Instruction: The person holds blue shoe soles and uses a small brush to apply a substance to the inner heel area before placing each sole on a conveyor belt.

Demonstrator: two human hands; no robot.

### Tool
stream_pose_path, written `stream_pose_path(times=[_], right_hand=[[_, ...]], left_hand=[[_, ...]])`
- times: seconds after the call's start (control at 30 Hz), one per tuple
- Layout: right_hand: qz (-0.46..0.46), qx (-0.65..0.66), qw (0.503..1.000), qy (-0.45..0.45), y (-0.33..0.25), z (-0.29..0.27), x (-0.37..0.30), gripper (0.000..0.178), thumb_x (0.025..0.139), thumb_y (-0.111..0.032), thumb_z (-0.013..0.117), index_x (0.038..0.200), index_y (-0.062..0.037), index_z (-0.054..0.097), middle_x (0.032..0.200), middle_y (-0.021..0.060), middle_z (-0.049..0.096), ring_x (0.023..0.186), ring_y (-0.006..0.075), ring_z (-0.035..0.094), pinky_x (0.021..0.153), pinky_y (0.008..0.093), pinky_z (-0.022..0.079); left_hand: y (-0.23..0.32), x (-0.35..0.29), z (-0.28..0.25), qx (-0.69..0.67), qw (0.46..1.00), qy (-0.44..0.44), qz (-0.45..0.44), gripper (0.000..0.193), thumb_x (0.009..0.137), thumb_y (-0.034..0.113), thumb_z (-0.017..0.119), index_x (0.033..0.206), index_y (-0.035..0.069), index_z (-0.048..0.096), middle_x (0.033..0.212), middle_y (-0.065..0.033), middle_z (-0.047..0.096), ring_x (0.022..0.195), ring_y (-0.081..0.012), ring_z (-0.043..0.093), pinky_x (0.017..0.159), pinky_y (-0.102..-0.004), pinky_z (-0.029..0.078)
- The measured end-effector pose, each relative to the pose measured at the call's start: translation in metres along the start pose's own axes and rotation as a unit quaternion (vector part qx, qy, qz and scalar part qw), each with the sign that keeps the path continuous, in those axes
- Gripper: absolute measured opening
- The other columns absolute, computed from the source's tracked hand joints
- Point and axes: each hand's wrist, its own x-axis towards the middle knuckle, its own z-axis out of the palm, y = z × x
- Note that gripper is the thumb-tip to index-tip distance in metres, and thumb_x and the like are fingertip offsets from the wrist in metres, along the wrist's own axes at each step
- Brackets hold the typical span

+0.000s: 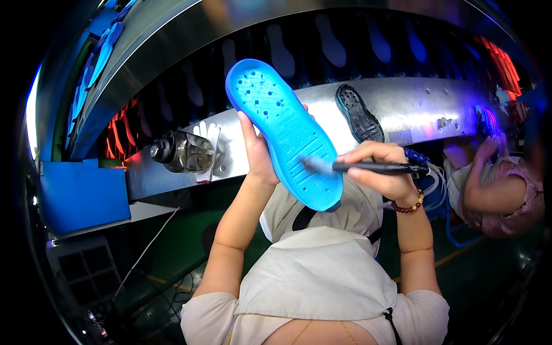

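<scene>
A bright blue shoe sole [293, 135] is held up in front of me, its holed, ribbed inner face toward me. My left hand [260, 152] grips its left edge, the thumb along the rim and fingertips showing at the far side. In my right hand [382, 167] is a brush [374, 167] with a black handle and a hose behind it. Its bristles, smeared by motion, are over the lower part of the sole; whether they touch it I cannot tell. A black shoe sole [360, 114] lies on the metal ledge beyond my right hand.
On the metal ledge [425, 106] at left stand a dark-lidded clear jug [187, 150] and a white glove [208, 141]. Behind the ledge, several soles hang or lie in a dark machine with red glow at both ends. Another person [497, 190] sits at the right. A blue box [86, 192] is at far left.
</scene>
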Motion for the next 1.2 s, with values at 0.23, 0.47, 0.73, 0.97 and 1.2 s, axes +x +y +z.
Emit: stream_pose_path(times=[0.23,0.47,0.73,0.97,1.2], right_hand=[[-0.053,-0.034,0.988,-0.143,0.002,0.005,-0.005,0.018,0.065,-0.001,0.067,0.082,0.0012,0.065,0.086,0.0145,0.065,0.084,0.0235,0.061,0.077,0.0321,0.047],[0.002,0.196,0.980,0.014,0.034,0.008,-0.014,0.017,0.073,0.001,0.060,0.089,0.0033,0.060,0.094,0.0183,0.061,0.092,0.0204,0.058,0.084,0.0304,0.045],[0.006,0.431,0.898,0.087,0.017,0.030,-0.006,0.015,0.077,-0.001,0.056,0.091,0.0042,0.055,0.096,0.0206,0.060,0.089,0.0219,0.059,0.081,0.0320,0.047],[-0.083,0.170,0.977,0.094,0.003,0.042,-0.011,0.018,0.074,0.001,0.061,0.092,0.0021,0.057,0.095,0.0180,0.061,0.093,0.0229,0.058,0.083,0.0313,0.045],[-0.169,0.009,0.982,0.085,-0.003,0.032,0.000,0.018,0.067,0.002,0.065,0.084,0.0023,0.060,0.086,0.0159,0.063,0.085,0.0262,0.061,0.077,0.0329,0.047]], left_hand=[[0.016,0.000,-0.002,0.046,0.998,-0.044,0.015,0.080,0.080,0.069,0.020,0.125,0.005,0.037,0.111,-0.0185,0.051,0.100,-0.0314,0.053,0.084,-0.0433,0.046],[0.025,0.007,0.021,0.056,0.997,-0.019,0.042,0.081,0.079,0.069,0.027,0.128,0.005,0.033,0.119,-0.0218,0.046,0.105,-0.0342,0.050,0.088,-0.0453,0.044],[0.005,-0.033,0.038,-0.038,0.993,-0.092,0.064,0.064,0.086,0.047,0.032,0.130,0.000,0.028,0.124,-0.0223,0.041,0.111,-0.0330,0.047,0.093,-0.0454,0.037],[0.002,-0.026,0.029,0.010,0.996,-0.033,0.087,0.052,0.086,0.035,0.039,0.121,-0.004,0.040,0.111,-0.0177,0.054,0.097,-0.0261,0.056,0.086,-0.0373,0.044],[0.001,-0.016,0.025,-0.024,0.996,0.013,0.086,0.049,0.087,0.035,0.039,0.119,-0.003,0.044,0.110,-0.0174,0.055,0.098,-0.0260,0.056,0.088,-0.0375,0.043]])
